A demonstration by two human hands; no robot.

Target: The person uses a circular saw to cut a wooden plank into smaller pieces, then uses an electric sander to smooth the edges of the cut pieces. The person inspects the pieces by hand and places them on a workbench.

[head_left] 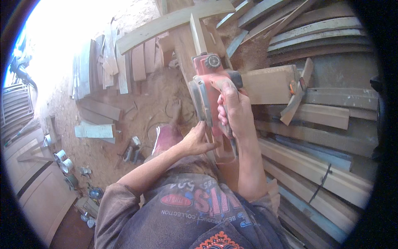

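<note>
A red electric hand planer [207, 68] with a black knob at its front rests on a narrow strip of wood [198, 35]. My right hand [234, 106] is wrapped around the planer's rear handle. Close behind the planer's base, my left hand [195, 140] lies against the near part of the strip, its fingers stretched out and thumb spread apart. Under the strip is a broader wooden beam [184, 54]. Across the far end lies a pale crosspiece board [166, 25]. The planer hides the middle of the strip.
Stacked planks [315, 120] crowd the right side, with a short curved wooden piece [299, 93] on top. Several boards [85, 68] lean and lie at the far left. Offcuts [95, 131] lie on the dusty ground. Wooden panels [49, 199] and small containers [62, 159] are at the left edge.
</note>
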